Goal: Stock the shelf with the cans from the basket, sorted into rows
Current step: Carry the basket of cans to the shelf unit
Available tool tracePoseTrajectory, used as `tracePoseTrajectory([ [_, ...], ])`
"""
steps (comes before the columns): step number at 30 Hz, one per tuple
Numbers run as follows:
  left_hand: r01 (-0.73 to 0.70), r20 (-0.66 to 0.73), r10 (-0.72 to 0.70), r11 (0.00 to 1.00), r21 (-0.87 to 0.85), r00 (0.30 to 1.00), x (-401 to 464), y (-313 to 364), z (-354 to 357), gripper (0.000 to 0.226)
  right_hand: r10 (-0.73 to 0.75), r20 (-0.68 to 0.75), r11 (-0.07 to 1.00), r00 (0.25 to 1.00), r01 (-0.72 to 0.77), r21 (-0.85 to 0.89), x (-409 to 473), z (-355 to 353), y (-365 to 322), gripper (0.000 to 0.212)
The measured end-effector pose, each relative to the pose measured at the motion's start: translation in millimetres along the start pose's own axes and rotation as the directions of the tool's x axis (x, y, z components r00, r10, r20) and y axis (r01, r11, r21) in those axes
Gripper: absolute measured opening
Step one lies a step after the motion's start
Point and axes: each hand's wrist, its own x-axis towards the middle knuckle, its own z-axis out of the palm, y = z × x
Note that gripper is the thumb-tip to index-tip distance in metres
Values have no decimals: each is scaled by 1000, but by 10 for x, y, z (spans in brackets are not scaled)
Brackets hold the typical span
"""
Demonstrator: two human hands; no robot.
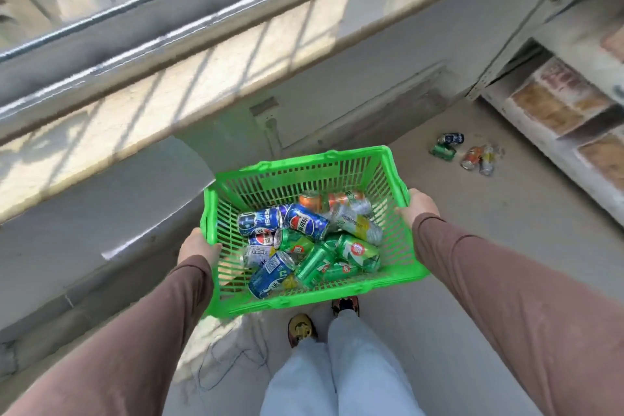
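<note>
A green plastic basket (297, 169) hangs in front of me above the floor, carried by both hands. My left hand (196, 246) grips its left rim and my right hand (420, 208) grips its right rim. Inside lie several loose cans on their sides: blue Pepsi cans (260, 219), green 7-Up cans (358, 252), orange cans (310, 201) and pale silver-yellow cans (358, 223). The shelf unit (557, 105) stands at the right, its lower levels blurred.
Several cans (466, 152) lie on the floor near the foot of the shelf. A sunlit windowsill and wall (169, 94) run along the left and ahead, with a wall socket (266, 111). My feet (320, 321) stand below the basket, beside a loose cable (229, 358).
</note>
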Motion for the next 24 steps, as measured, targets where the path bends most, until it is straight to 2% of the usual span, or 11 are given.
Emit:
tracePoseTrajectory([
  [6,-237,78,228,963,130,970,-313,1395,416,35,241,-62,961,969,-229,156,-223,-626,1369,46],
  [13,-444,154,419,868,221,895,-857,3265,1415,34,445,-113,873,889,-402,275,-123,-1377,3041,54],
  [20,-640,268,584,726,252,767,-1454,4988,2557,28,621,-112,754,776,-552,355,123,-2007,4564,56],
  [24,-714,338,631,653,253,698,-1689,5917,3152,28,700,-85,672,709,-613,416,354,-2309,5269,59],
])
